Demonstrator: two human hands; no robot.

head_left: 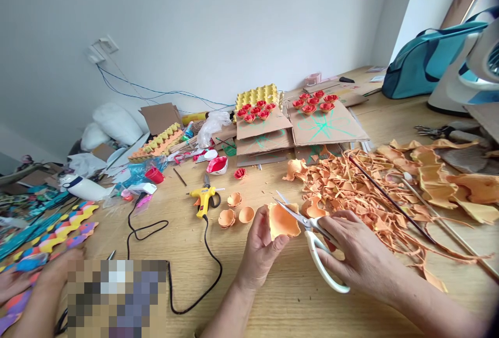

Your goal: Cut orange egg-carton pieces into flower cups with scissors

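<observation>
My left hand (260, 247) pinches an orange egg-carton cup (283, 221) and holds it up over the wooden table (273, 296). My right hand (360, 252) grips white-handled scissors (312, 229). Their blades are open at the cup's upper right edge. Several trimmed orange cups (234, 212) lie just left of my left hand. A big heap of orange carton scraps (366, 187) spreads to the right of the scissors.
A yellow glue gun (204, 198) with a black cord lies left of the cups. Cardboard sheets (327, 122) with red paper roses sit at the back, beside a yellow egg tray (257, 93). Another person's hands (23, 281) rest on colourful foam strips at the lower left. Thin sticks (390, 197) cross the scraps.
</observation>
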